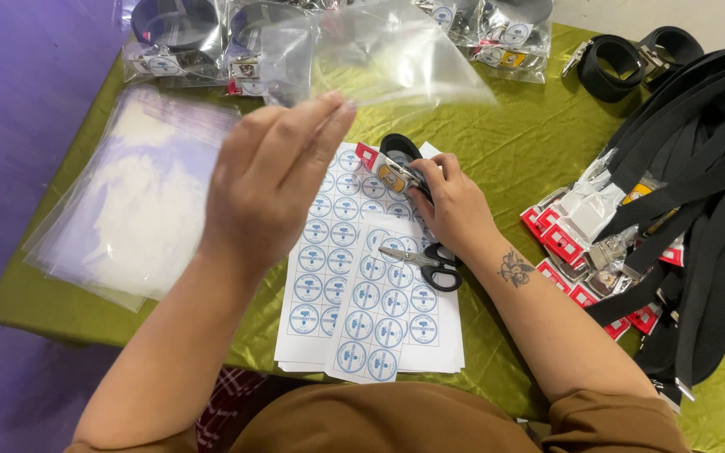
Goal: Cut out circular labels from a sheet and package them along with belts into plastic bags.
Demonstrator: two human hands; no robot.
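My left hand is raised above the table and pinches a clear plastic bag that hangs open in the air. My right hand rests on the sticker sheets and grips a coiled black belt with a metal buckle. White sheets of round blue stickers lie under both hands. Black-handled scissors lie on the sheets just below my right hand.
A stack of clear empty bags lies at the left. Bagged belts sit along the far edge. Loose black belts with tagged buckles are heaped at the right. A green cloth covers the table.
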